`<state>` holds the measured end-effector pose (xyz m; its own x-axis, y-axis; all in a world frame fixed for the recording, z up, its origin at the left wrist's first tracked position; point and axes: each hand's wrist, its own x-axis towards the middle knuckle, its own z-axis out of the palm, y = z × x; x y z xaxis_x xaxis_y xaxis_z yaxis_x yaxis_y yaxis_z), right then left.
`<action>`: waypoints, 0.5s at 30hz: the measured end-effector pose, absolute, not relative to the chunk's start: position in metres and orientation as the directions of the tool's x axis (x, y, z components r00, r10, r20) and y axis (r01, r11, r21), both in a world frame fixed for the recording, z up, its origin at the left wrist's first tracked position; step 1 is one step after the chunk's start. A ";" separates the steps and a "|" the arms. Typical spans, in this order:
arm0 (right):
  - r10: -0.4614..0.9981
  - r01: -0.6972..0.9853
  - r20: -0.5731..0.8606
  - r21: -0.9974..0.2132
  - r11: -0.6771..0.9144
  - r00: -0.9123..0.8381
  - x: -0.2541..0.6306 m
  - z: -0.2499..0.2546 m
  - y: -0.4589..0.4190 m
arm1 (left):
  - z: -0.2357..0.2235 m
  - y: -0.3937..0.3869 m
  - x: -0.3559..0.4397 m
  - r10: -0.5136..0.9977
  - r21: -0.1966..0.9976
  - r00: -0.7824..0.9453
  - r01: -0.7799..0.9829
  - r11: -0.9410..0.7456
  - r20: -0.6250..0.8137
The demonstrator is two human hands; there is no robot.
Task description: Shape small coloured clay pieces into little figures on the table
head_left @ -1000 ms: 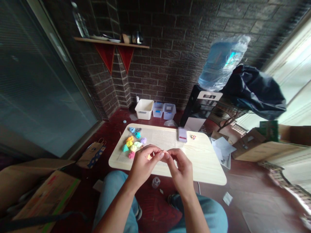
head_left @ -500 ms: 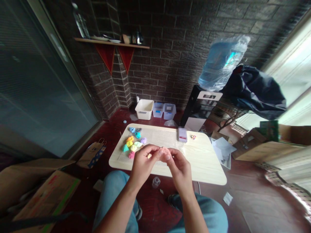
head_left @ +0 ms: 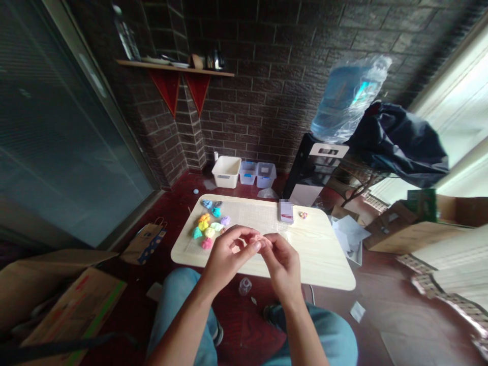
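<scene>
Above the pale table [head_left: 316,254], my left hand [head_left: 231,252] and my right hand [head_left: 281,259] meet at the fingertips. Both are closed on one small lump of pink clay [head_left: 261,239], pinched between thumbs and fingers and mostly covered by them. Several soft clay lumps lie at the table's left side: a pink lump [head_left: 207,243], a green lump [head_left: 196,233], a yellow lump [head_left: 203,224], a purple lump [head_left: 225,220] and a blue lump [head_left: 207,204]. A small multicoloured piece [head_left: 303,215] sits toward the right back.
A phone-like upright card or box [head_left: 286,211] is at the table's back edge. Behind the table stand a white bin [head_left: 226,173] and two clear tubs [head_left: 266,175]. A water dispenser [head_left: 318,168] rises at the back right. A clear cup [head_left: 245,286] lies on the floor.
My fingers have shifted around the pink clay, with my left thumb moving slightly right and down. Less of the clay shows now. The things on the table have not moved.
</scene>
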<state>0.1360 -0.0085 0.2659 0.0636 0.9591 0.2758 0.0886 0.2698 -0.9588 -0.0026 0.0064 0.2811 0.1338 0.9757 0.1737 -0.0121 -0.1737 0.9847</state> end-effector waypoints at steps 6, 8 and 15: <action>0.958 0.120 0.283 -0.954 0.276 0.046 0.137 0.268 -0.009 | 0.279 0.011 -0.003 0.973 0.981 0.129 0.009 -0.195 0.192; 0.957 0.095 0.284 -0.956 0.277 0.064 0.137 0.269 -0.009 | 0.279 0.011 -0.003 0.975 0.979 0.110 0.035 -0.200 0.195; 0.924 0.196 0.373 -0.916 0.351 0.086 0.136 0.272 -0.008 | 0.284 0.008 -0.002 0.957 0.941 0.085 0.178 -0.288 0.277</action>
